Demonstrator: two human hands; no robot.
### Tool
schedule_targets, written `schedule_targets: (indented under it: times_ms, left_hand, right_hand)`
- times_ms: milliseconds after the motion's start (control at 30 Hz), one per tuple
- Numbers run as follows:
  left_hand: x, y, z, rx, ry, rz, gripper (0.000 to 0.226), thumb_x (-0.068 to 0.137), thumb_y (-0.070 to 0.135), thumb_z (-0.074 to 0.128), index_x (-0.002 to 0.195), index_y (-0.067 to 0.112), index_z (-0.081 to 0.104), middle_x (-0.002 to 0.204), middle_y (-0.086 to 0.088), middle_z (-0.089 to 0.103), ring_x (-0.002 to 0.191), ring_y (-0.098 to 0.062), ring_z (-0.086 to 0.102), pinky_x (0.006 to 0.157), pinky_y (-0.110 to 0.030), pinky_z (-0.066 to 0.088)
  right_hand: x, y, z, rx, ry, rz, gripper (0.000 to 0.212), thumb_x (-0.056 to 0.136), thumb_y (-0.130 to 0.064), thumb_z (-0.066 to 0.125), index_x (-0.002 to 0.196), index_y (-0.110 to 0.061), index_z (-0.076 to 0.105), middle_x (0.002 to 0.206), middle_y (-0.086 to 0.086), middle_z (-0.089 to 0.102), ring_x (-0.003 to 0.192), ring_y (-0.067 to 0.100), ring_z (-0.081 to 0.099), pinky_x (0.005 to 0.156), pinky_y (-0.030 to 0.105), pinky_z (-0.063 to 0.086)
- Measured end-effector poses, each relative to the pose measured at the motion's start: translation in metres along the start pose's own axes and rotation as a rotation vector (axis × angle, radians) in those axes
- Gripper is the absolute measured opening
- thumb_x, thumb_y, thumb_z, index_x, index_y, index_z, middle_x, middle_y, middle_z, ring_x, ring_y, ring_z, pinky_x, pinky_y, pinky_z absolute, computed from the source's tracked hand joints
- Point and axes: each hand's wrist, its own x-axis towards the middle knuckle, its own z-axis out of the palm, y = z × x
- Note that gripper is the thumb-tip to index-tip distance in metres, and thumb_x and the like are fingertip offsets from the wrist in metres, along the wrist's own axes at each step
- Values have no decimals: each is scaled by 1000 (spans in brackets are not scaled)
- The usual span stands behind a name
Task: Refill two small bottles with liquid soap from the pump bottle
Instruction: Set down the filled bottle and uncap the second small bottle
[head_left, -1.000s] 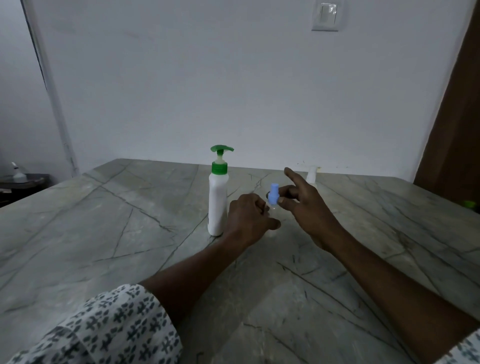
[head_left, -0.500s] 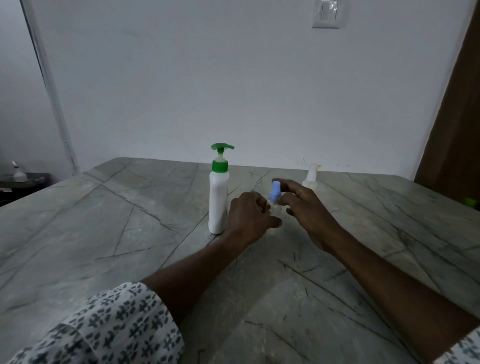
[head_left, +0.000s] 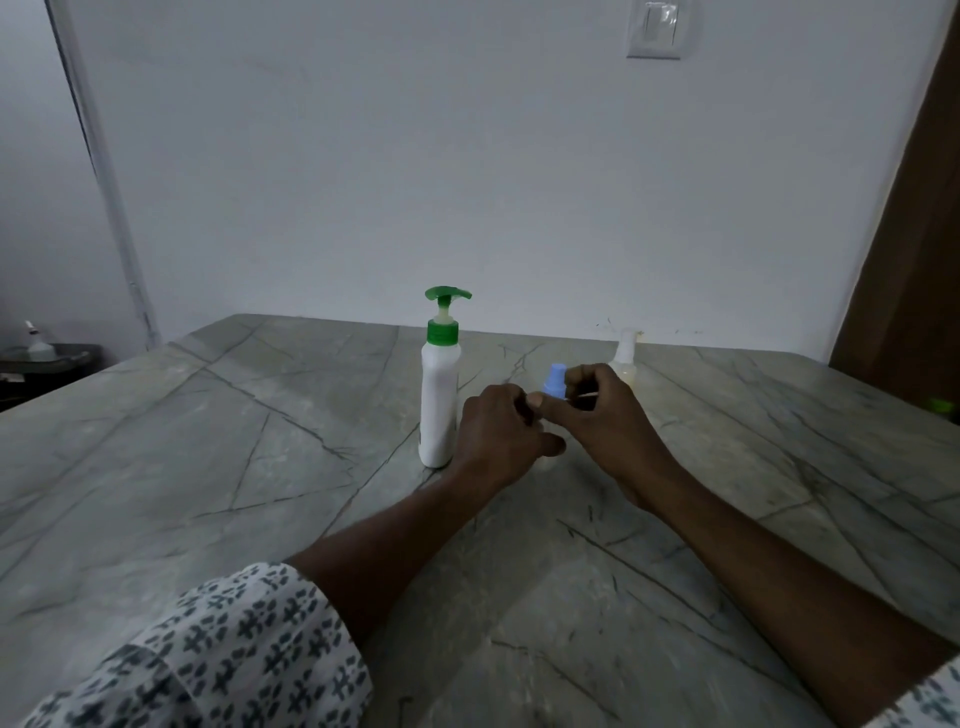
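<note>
A white pump bottle (head_left: 439, 405) with a green pump head stands upright on the marble table (head_left: 208, 457). Just right of it, my left hand (head_left: 498, 436) grips a small bottle whose body is hidden inside the fist. Only that bottle's blue cap (head_left: 555, 382) shows above my fingers. My right hand (head_left: 605, 415) pinches the blue cap between thumb and curled fingers. Behind my right hand stands a second small bottle (head_left: 625, 358), pale yellowish with a white top, partly hidden.
The table runs to a white wall at the back. A brown door (head_left: 904, 260) stands at the right, with a small green object (head_left: 941, 405) near the table's right edge. A dark side table (head_left: 47, 358) with a small bottle is at far left.
My right index finger, pointing out a second ago, has curled in, and the hand now closes round the blue cap. My left hand and the pump bottle stay where they were.
</note>
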Motion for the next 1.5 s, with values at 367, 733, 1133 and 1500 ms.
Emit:
schedule_targets:
  times_ms: [367,733,1133,1500]
  left_hand:
    - [1,-2,3,-30,9,-13,35,70,27,89,95,12,70,85,4,65,67,-2,54,57,-14,40]
    - [2,-4,3,-58,14,-28,34,67,29,92,88,13,69,84,4,67,70,-6,57,56,-16,40]
    - [0,-4,1,-53,-13,-2,33,70,29,90,86,18,63,78,12,59,67,-1,54,55,-11,37]
    - [0,-7,3,-76,-6,-6,35,69,30,90,90,19,65,73,15,58,65,2,52,53,-10,36]
  right_hand:
    - [0,0,-1,-9,-16,-17,26,88,-26,67,110,-12,63,105,1,66,95,13,61,70,19,45]
    - [7,-21,-20,133,126,-205,14,89,-22,67,95,-9,68,93,18,68,81,18,60,81,47,52]
    - [11,-24,-36,382,226,-174,10,91,-14,64,96,-7,69,80,5,69,78,16,66,85,39,58]
    - [37,22,-51,-458,234,-214,20,84,-28,71,89,-8,73,82,11,73,68,22,62,56,22,40]
